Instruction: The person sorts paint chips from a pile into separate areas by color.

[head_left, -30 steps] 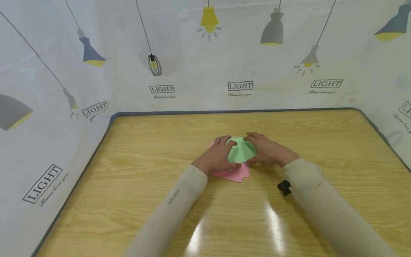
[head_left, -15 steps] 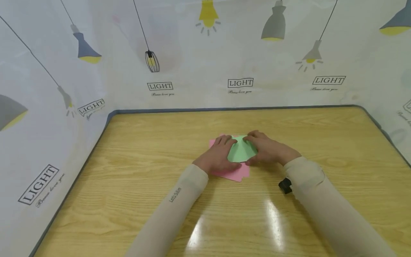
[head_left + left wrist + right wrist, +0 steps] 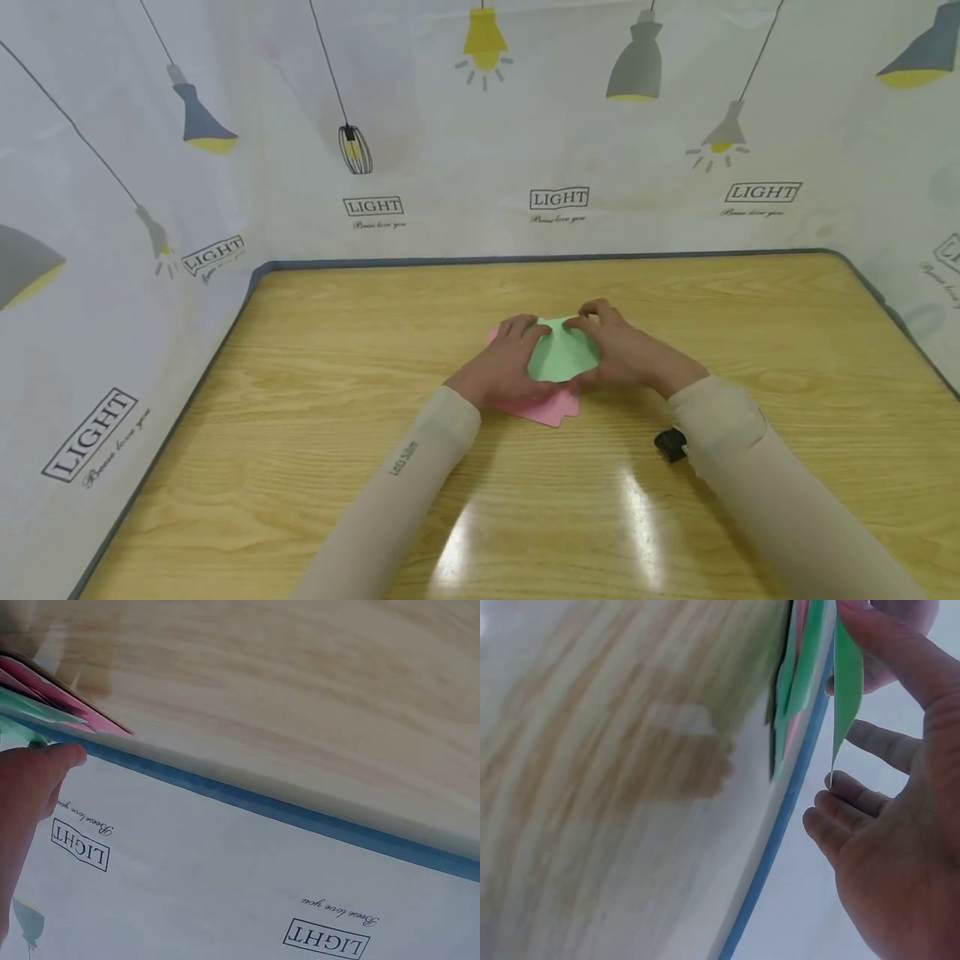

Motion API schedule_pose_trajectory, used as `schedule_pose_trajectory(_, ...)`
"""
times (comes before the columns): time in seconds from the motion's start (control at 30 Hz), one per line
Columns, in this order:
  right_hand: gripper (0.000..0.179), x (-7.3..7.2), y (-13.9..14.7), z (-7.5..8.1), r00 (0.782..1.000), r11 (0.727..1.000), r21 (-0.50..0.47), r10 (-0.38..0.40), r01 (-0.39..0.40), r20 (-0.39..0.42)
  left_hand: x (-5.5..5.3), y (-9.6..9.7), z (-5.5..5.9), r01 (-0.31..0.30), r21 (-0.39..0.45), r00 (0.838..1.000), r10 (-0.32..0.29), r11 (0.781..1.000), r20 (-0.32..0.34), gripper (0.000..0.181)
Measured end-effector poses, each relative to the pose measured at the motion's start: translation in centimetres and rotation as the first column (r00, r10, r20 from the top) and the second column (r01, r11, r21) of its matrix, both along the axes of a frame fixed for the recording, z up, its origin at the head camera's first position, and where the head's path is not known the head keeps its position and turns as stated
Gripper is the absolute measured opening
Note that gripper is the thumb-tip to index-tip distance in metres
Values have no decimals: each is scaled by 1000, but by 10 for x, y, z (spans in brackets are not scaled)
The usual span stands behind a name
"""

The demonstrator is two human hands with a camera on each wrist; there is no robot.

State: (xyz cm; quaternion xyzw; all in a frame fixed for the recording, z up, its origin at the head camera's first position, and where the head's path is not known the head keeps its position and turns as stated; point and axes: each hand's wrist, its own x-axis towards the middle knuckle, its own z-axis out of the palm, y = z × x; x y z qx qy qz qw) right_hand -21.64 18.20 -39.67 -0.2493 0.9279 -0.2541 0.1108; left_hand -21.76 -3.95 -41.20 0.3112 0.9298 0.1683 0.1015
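A green paper sheet [image 3: 562, 357], bent upward in the middle, is held between both hands in the head view. My left hand [image 3: 504, 364] grips its left side, and my right hand [image 3: 626, 350] grips its right side. In the right wrist view, the green sheet [image 3: 847, 679] curves within the right hand [image 3: 900, 825], with the thumb on its near face and fingertips at its far edge. Below lie pink pieces [image 3: 546, 408] with notched edges on the table. Seen edge-on in the left wrist view, pink layers [image 3: 82, 712] and green layers are stacked beside the left hand [image 3: 30, 795].
A small black object [image 3: 670, 444] sits near the right sleeve. The wood-grain table [image 3: 337, 358] has a blue-grey edge strip [image 3: 420, 262] at the back. A white cloth [image 3: 450, 150] printed with lamps and the word LIGHT surrounds it.
The green sheet is bent a little more sharply between the hands. The right hand's fingers have risen slightly and reach further over the sheet. The pink pieces stay about where they were.
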Motion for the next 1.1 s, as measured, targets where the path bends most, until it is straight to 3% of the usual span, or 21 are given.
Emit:
schedule_pose_trajectory(0.2,79,13,-2,3,999,997,-66,24,-25,-25,7,-10,8,8,101,999,-12,995,35,75)
schedule_pose_trajectory(0.37,76,25,-11,9,998,996,-63,59,-60,-30,20,-25,17,-10,165,997,-3,986,81,80)
schedule_pose_trajectory(0.53,72,37,-32,13,992,992,-35,124,-125,-31,34,-50,27,20,87,999,-24,996,44,79)
schedule_pose_trajectory(0.73,71,49,-74,13,971,975,40,223,-220,-83,55,-90,36,32,50,998,-34,998,58,75)
schedule_pose_trajectory(0.9,71,60,-105,7,961,962,94,263,-254,-88,69,-113,34,25,66,996,-30,998,88,74)
schedule_pose_trajectory(1.1,74,73,-126,-1,954,949,181,281,-259,-107,78,-125,26,19,65,992,-27,998,126,74)
